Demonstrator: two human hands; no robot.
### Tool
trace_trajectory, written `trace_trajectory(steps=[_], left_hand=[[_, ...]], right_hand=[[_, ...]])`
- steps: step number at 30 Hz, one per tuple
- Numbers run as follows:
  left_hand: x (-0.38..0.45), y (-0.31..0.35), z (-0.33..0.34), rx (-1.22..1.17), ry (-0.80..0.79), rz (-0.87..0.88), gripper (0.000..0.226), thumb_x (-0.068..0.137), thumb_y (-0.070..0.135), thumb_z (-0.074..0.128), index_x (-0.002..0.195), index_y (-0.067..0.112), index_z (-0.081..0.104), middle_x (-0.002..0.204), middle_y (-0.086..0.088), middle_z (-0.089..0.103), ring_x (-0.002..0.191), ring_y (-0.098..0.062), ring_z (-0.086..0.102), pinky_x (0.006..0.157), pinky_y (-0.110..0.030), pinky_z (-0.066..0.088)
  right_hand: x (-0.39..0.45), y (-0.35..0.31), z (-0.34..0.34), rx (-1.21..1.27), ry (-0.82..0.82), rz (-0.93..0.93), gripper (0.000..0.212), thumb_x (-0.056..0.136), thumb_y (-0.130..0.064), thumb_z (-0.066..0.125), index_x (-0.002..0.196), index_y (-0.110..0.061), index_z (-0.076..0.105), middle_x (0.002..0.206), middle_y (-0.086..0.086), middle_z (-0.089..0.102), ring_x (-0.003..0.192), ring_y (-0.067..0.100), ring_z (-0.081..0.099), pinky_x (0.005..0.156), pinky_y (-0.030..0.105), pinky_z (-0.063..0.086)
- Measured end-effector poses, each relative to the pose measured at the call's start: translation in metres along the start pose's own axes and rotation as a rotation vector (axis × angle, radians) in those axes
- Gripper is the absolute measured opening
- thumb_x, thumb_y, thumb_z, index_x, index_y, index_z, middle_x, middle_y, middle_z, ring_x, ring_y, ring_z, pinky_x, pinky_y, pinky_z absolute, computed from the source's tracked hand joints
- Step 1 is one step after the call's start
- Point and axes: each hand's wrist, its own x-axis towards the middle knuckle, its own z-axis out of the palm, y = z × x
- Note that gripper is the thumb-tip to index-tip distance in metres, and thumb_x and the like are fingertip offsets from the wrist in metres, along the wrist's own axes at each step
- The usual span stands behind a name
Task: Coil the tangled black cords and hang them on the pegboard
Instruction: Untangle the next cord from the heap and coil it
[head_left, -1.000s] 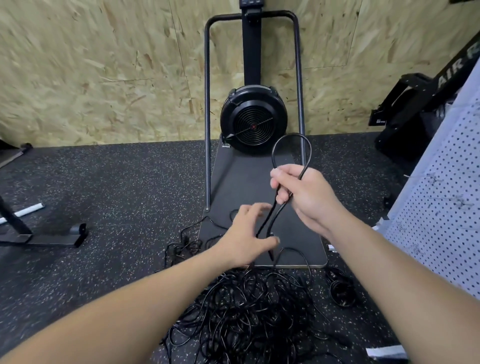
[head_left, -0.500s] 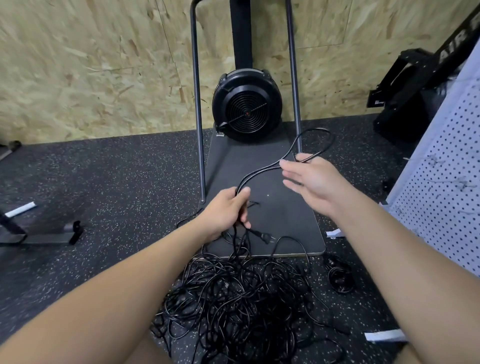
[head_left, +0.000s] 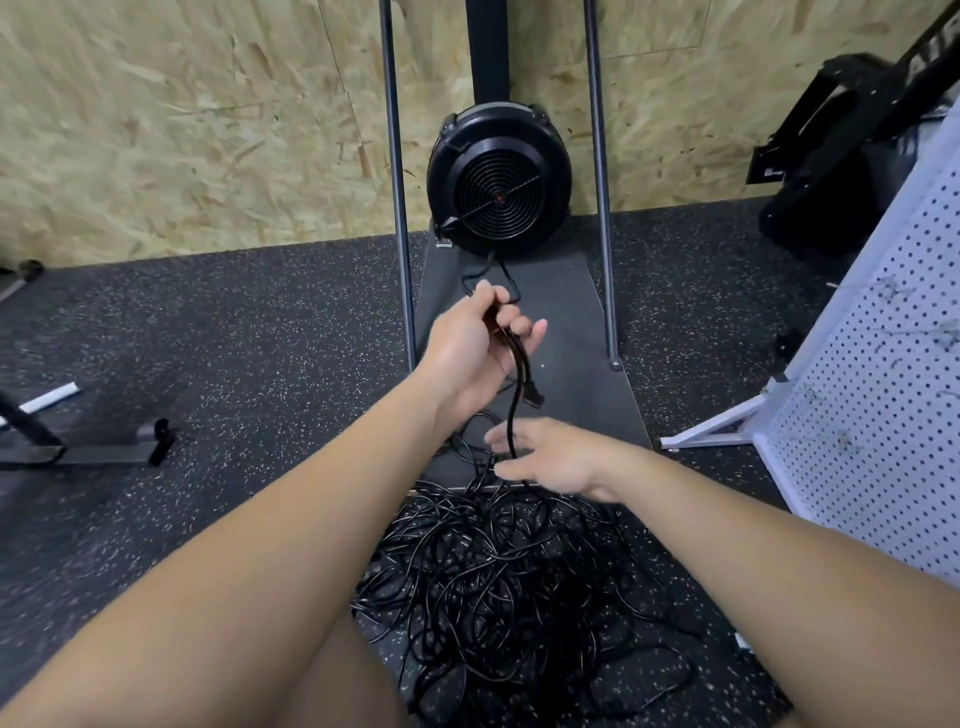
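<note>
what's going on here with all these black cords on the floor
A person is sorting out a tangled pile of black cords on the speckled gym floor. The left hand grips a small loop of one cord, its plug end dangling below. The right hand reaches with relaxed fingers toward the same cord just above the pile. The white pegboard stands to the right; no cords can be seen hanging on it.
</note>
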Motion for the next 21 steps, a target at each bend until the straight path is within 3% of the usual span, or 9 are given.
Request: trace_trajectory(steps=[2, 4, 8, 12, 14, 17, 19, 21], left_hand=[[0.004, 0.006, -0.009, 0.049, 0.026, 0.037, 0.034, 0.12, 0.032, 0.043, 0.093, 0.015, 0.055, 0.07, 0.0, 0.045, 0.065, -0.019, 0.048, 0.085, -0.039, 0.062], [0.009, 0.01, -0.021, 0.173, 0.055, 0.083, 0.032, 0.119, 0.037, 0.046, 0.094, 0.017, 0.053, 0.071, 0.001, 0.05, 0.067, -0.02, 0.051, 0.08, -0.036, 0.058], [0.019, 0.019, -0.045, 0.336, 0.14, 0.109, 0.038, 0.112, 0.05, 0.058, 0.091, 0.019, 0.053, 0.076, 0.0, 0.057, 0.069, -0.019, 0.057, 0.073, -0.033, 0.052], [0.02, 0.017, -0.068, 0.525, 0.139, 0.028, 0.046, 0.107, 0.063, 0.057, 0.094, 0.02, 0.051, 0.077, -0.001, 0.061, 0.068, -0.02, 0.06, 0.065, -0.033, 0.044], [0.012, 0.008, -0.071, 0.578, 0.029, -0.049, 0.038, 0.109, 0.055, 0.06, 0.095, 0.021, 0.051, 0.074, 0.0, 0.057, 0.061, -0.018, 0.049, 0.06, -0.033, 0.033], [-0.011, -0.005, -0.063, 0.741, -0.212, -0.092, 0.009, 0.109, 0.016, 0.061, 0.112, 0.009, 0.067, 0.071, 0.0, 0.048, 0.059, -0.016, 0.035, 0.058, -0.032, 0.021], [-0.025, -0.018, -0.059, 0.794, -0.301, -0.12, 0.03, 0.104, 0.001, 0.06, 0.132, 0.006, 0.071, 0.073, -0.004, 0.045, 0.059, -0.016, 0.036, 0.058, -0.033, 0.02], [-0.033, -0.03, -0.055, 0.849, -0.326, -0.111, 0.036, 0.102, 0.002, 0.065, 0.135, 0.014, 0.073, 0.073, -0.003, 0.046, 0.06, -0.015, 0.037, 0.058, -0.032, 0.022]], right_hand=[[0.006, 0.003, 0.002, -0.071, 0.01, -0.026, 0.014, 0.103, -0.016, 0.07, 0.114, -0.017, 0.079, 0.115, 0.005, 0.083, 0.097, 0.014, 0.071, 0.084, 0.026, 0.054], [0.007, -0.001, -0.004, -0.128, 0.033, -0.006, 0.019, 0.105, -0.007, 0.061, 0.099, -0.006, 0.079, 0.098, 0.011, 0.084, 0.082, 0.016, 0.073, 0.067, 0.02, 0.052], [-0.013, -0.023, -0.017, -0.127, 0.029, -0.045, 0.018, 0.106, -0.001, 0.056, 0.103, 0.009, 0.07, 0.092, 0.016, 0.083, 0.081, 0.027, 0.078, 0.076, 0.034, 0.055], [-0.035, -0.065, -0.037, -0.079, 0.317, -0.236, 0.024, 0.107, -0.005, 0.051, 0.101, -0.009, 0.074, 0.093, 0.005, 0.083, 0.073, 0.021, 0.075, 0.074, 0.028, 0.05], [-0.036, -0.081, -0.05, 0.112, 0.477, -0.375, 0.026, 0.108, -0.006, 0.051, 0.106, -0.012, 0.076, 0.09, 0.002, 0.08, 0.064, 0.016, 0.061, 0.073, 0.031, 0.05], [-0.03, -0.093, -0.063, 0.517, 0.531, -0.506, 0.026, 0.11, -0.002, 0.049, 0.119, -0.003, 0.073, 0.083, 0.007, 0.072, 0.059, 0.015, 0.047, 0.056, 0.028, 0.04], [-0.028, -0.097, -0.069, 0.639, 0.527, -0.524, 0.026, 0.112, -0.003, 0.048, 0.123, -0.001, 0.071, 0.083, 0.008, 0.069, 0.059, 0.013, 0.044, 0.054, 0.025, 0.034], [-0.025, -0.095, -0.071, 0.68, 0.521, -0.515, 0.026, 0.112, -0.003, 0.048, 0.125, 0.0, 0.07, 0.083, 0.007, 0.067, 0.06, 0.012, 0.041, 0.053, 0.024, 0.032]])
